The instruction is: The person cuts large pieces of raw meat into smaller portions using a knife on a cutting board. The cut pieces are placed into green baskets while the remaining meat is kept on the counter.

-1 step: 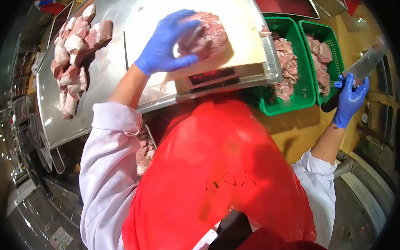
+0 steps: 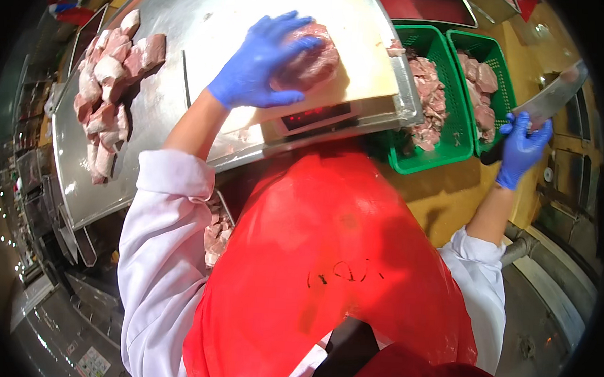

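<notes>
On the white cutting board (image 2: 373, 60) lies a large pink lump of raw meat (image 2: 315, 64). My left hand (image 2: 260, 62), in a blue glove, spreads its fingers against the meat's left side, partly covering it; the thumb points right along the near side. Out to the right, away from the board, my right hand (image 2: 521, 147), also gloved in blue, grips a wide-bladed knife (image 2: 555, 95). Its blade points up and to the right, and its dark handle passes through the fist. A small panel with a red lit display (image 2: 315, 117) sits at the board's near edge.
Many raw meat pieces (image 2: 108, 79) lie piled on the steel table (image 2: 157, 108) at left. Beside the table's right edge stand two green baskets (image 2: 438, 161) (image 2: 506, 69) of cut meat. More meat (image 2: 216, 235) shows below the table, left of my red apron (image 2: 326, 257).
My left hand's fingers lie slightly farther over the meat and are more spread. The right hand has shifted slightly left with the knife still in it.
</notes>
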Demonstrator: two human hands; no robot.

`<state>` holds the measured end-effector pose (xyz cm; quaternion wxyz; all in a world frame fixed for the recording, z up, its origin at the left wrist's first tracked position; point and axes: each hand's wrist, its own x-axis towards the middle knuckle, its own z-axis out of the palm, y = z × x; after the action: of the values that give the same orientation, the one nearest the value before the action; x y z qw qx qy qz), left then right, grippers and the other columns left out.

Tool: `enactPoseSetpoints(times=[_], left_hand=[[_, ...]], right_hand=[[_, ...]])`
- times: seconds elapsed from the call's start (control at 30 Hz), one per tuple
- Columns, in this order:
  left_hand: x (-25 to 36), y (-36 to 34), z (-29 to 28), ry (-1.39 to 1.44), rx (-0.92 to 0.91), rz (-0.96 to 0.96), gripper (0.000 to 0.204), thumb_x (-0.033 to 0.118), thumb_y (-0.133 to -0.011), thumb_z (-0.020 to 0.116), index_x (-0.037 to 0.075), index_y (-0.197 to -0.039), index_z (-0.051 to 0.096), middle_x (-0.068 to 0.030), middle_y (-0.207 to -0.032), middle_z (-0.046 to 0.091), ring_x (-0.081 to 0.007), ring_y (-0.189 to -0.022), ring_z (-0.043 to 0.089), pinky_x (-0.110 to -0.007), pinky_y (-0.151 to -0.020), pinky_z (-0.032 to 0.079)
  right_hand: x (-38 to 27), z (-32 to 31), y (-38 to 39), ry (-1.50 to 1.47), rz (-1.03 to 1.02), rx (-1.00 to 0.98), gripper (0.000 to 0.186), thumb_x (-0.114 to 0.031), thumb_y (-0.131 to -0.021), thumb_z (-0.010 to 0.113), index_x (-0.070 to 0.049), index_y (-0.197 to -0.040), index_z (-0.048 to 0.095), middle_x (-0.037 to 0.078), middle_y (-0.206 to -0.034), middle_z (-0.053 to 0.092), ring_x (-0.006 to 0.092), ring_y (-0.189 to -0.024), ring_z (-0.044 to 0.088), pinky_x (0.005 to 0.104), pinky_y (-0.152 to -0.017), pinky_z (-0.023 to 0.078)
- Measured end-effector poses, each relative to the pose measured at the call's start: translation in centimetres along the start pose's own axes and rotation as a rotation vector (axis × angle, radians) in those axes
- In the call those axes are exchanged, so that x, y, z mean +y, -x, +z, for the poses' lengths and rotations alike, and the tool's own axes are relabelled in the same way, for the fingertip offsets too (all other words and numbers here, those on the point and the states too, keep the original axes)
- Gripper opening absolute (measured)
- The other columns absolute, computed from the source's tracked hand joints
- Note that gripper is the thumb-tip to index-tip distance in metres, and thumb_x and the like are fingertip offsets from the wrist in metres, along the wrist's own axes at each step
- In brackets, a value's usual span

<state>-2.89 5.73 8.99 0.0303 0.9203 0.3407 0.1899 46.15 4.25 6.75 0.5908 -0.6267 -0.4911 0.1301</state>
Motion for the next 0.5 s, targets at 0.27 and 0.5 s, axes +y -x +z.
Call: enactPoseSetpoints(times=[0.27, 0.5], left_hand=[[0.2, -6.4, 2.8, 0.011, -0.359, -0.936, 0.107, 0.077, -0.078, 0.06, -0.005, -0.145, 0.041, -0.0323, -0.135, 0.052, -0.0463, -0.124, 0.054, -0.05, -0.1, 0.049], [-0.7, -5.0, 5.1, -0.119, -0.111, -0.409, 0.087, 0.069, -0.077, 0.067, 0.014, -0.142, 0.053, -0.0216, -0.131, 0.058, -0.0411, -0.117, 0.057, -0.052, -0.094, 0.05]], right_hand=[[13.9, -0.7, 10.5, 0.201, 0.686, -0.605, 0.034, -0.006, -0.095, 0.055, -0.006, -0.129, 0.047, 0.008, -0.064, 0.058, 0.0142, -0.04, 0.05, 0.0311, -0.036, 0.041], [16.1, -2.9, 14.2, 0.34, 0.539, -0.66, 0.047, -0.011, -0.095, 0.059, -0.012, -0.14, 0.044, 0.012, -0.079, 0.06, 0.0206, -0.057, 0.059, 0.0347, -0.051, 0.049]])
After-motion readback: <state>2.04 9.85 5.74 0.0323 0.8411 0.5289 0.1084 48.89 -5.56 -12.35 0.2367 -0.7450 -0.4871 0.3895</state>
